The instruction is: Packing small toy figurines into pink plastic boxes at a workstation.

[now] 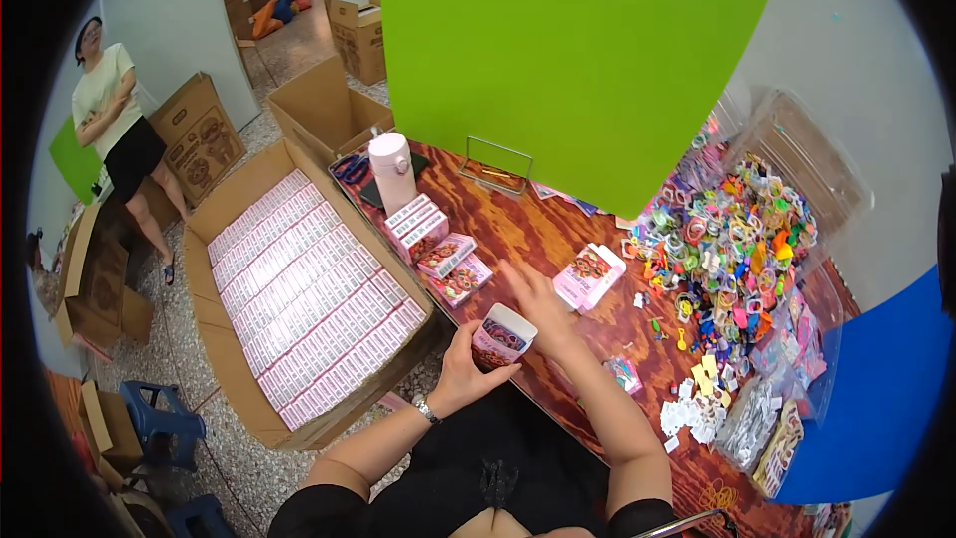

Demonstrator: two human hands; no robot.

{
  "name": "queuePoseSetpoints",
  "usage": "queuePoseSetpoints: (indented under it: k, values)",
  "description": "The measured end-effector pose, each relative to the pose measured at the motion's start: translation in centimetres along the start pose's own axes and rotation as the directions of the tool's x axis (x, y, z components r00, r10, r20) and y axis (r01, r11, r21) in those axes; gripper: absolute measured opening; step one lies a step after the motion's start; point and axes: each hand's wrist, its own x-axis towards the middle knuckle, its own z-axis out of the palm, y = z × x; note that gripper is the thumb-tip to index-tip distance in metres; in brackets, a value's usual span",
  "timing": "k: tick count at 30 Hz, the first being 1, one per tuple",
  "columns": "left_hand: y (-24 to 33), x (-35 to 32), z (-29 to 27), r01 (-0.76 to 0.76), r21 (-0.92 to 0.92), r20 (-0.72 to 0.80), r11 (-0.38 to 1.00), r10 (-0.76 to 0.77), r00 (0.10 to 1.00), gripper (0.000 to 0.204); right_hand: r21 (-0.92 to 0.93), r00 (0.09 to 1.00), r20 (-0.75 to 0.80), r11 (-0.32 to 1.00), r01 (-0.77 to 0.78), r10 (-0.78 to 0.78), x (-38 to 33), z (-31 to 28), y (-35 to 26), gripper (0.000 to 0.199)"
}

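Note:
My left hand (466, 367) grips a small pink box (501, 336) with its top flap open, held at the near edge of the wooden table (518, 229). My right hand (543, 307) hovers just above and behind that box, fingers spread and holding nothing. Another open pink box (588, 275) lies on the table just beyond my right hand. Closed pink boxes (438, 246) are stacked to the left of my hands. A heap of colourful small rings and trinkets (732, 249) fills the table's right side.
A big cardboard carton (224, 359) packed with rows of pink boxes stands on the floor at left. A white flask (392, 171), a green panel (568, 60), loose white tags (697, 413), more cartons, blue stools (159, 418) and a standing person (115, 120) surround the table.

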Motion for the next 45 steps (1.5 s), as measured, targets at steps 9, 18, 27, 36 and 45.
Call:
queuePoseSetpoints:
  k: [9, 18, 27, 36, 45]
  values:
    - [-1.9, -0.7, -2.1, 0.086, -0.039, -0.021, 0.996, -0.087, 0.996, 0.082, -0.012, 0.868, 0.482, 0.989, 0.146, -0.122, 8.7, 2.6, -0.5, 0.111]
    - [-2.2, 2.6, -3.8, 0.108, -0.031, -0.057, 0.994, -0.11, 0.992, 0.075, 0.202, 0.919, 0.243, 0.943, 0.265, -0.31, 12.0, 4.9, 0.6, 0.065]
    - [-4.9, 6.4, -5.2, 0.099, 0.064, -0.14, 0.993, -0.089, 0.986, 0.082, 0.311, 0.949, 0.273, 0.948, 0.067, -0.156, 12.6, 7.1, -0.2, 0.084]
    - [-5.4, 6.6, -5.5, 0.132, 0.059, -0.109, 0.989, -0.125, 0.986, 0.085, 0.594, 0.886, 0.33, 0.801, 0.072, -0.325, 14.0, 8.0, 0.6, 0.085]
    - [-4.7, 6.5, -5.6, 0.183, -0.003, -0.075, 0.983, -0.183, 0.98, 0.083, 0.761, 0.93, 0.36, 0.6, -0.248, -0.072, 17.9, 12.3, 0.8, 0.067]
